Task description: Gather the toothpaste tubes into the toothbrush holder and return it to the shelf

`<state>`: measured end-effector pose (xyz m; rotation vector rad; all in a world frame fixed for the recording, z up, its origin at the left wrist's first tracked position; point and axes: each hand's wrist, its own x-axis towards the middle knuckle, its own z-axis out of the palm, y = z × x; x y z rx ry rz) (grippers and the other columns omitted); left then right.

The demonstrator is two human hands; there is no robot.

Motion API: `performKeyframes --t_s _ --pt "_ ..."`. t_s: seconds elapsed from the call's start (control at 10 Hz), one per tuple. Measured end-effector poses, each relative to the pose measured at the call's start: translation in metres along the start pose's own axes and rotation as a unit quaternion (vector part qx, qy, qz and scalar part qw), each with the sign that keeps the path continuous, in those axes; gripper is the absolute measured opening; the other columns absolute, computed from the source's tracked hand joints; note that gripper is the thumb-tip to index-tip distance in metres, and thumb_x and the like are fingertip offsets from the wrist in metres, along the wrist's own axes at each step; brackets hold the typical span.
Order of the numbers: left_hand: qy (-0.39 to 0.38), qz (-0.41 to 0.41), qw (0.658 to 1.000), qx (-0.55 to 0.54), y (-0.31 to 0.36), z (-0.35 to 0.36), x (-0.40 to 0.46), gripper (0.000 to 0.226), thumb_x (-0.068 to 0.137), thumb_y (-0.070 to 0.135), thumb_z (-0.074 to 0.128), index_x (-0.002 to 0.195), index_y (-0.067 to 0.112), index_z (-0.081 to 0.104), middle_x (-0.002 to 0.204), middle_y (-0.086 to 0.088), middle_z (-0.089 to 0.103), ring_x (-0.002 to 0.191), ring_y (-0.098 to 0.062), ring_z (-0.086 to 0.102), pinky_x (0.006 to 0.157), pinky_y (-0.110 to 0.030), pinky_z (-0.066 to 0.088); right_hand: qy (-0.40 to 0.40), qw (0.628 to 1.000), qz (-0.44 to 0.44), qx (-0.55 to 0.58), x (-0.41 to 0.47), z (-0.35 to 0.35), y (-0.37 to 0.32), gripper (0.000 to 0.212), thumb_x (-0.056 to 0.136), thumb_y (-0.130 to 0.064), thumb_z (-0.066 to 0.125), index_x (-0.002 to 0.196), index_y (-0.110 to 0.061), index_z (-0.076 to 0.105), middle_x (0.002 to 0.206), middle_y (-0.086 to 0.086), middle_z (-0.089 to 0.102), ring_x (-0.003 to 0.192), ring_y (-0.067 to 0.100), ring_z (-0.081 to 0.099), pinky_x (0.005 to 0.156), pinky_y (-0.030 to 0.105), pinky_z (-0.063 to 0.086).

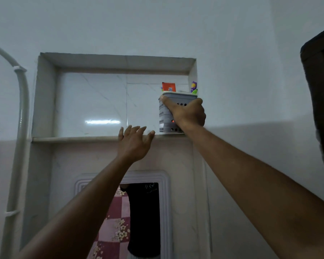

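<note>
Your right hand [188,114] is clamping round the toothbrush holder [166,116], thumb lying along its front near the rim, fingers wrapping the far side at 3 o'clock & hidden from view. You're gripping it mid-body, which looks like the right spot: it's a grey perforated plastic tub, prob light & fairly stiff, though thin walls like these may be flexing a bit if you're squeezing hard. The holes are giving your skin some purchase, so slipping seems unlikely.

The holder is sitting at the right end of the shelf [73,139], base looking down on the ledge or v. close to it; can't tell for sure since your wrist is covering that corner. An orange-red toothpaste tube [169,86] is poking up above the rim at 12 o'clock, w/ a purple & green item [194,88] at approx 1 o'clock, close against the niche side wall. Contents are standing tall, so the load is likely top-heavy; keep it upright while letting go.

Your left hand [134,141] is hanging open at 9 o'clock from the holder, fingers spread, tips at the shelf edge, holding nothing.

Further out: a white pipe [23,109] is running down the wall at far 9 o'clock, & a framed opening [165,212] is sitting at 6 o'clock below the shelf
</note>
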<state>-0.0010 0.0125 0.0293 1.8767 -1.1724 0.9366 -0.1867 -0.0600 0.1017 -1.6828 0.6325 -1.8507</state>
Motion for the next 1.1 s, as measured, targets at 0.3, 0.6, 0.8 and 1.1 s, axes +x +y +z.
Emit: performKeyframes --t_s 0.3,0.6,0.8,1.1 --pt "0.035 0.026 0.998 0.046 -0.006 0.011 -0.003 0.069 0.109 0.07 0.02 0.164 0.034 0.042 0.177 -0.001 0.03 0.168 -0.027 0.01 0.134 -0.05 -0.007 0.006 0.994 -0.085 -0.073 0.008 0.039 0.043 0.13 0.082 -0.084 0.076 0.172 -0.011 0.015 0.167 0.014 0.039 0.152 0.033 0.043 0.12 0.049 0.045" --pt "0.051 0.023 0.997 0.051 -0.008 0.017 -0.005 0.068 0.109 0.069 0.024 0.161 0.031 0.047 0.175 -0.001 0.036 0.167 -0.027 0.017 0.135 -0.05 -0.003 -0.066 0.964 -0.104 -0.237 -0.009 0.048 0.073 0.104 0.109 -0.077 0.026 0.173 -0.011 -0.024 0.182 0.023 0.004 0.165 0.044 0.017 0.131 0.062 0.016" --pt "0.04 0.028 0.997 0.052 -0.009 0.017 -0.004 0.067 0.109 0.068 0.025 0.159 0.03 0.05 0.174 -0.002 0.037 0.166 -0.026 0.02 0.134 -0.049 -0.003 -0.081 0.945 -0.119 -0.292 -0.005 0.054 0.085 0.101 0.111 -0.074 0.024 0.173 -0.011 -0.025 0.181 0.026 0.002 0.162 0.047 0.022 0.129 0.061 0.02" --pt "0.03 0.005 0.996 -0.079 -0.007 0.0 -0.009 0.064 0.109 0.062 0.043 0.16 0.023 0.049 0.17 -0.002 0.044 0.16 -0.021 0.035 0.135 -0.048 0.007 -0.049 0.972 -0.157 -0.166 -0.022 0.03 0.095 0.091 0.11 -0.064 0.047 0.174 -0.007 0.018 0.176 0.029 0.02 0.161 0.046 0.027 0.128 0.061 0.033"
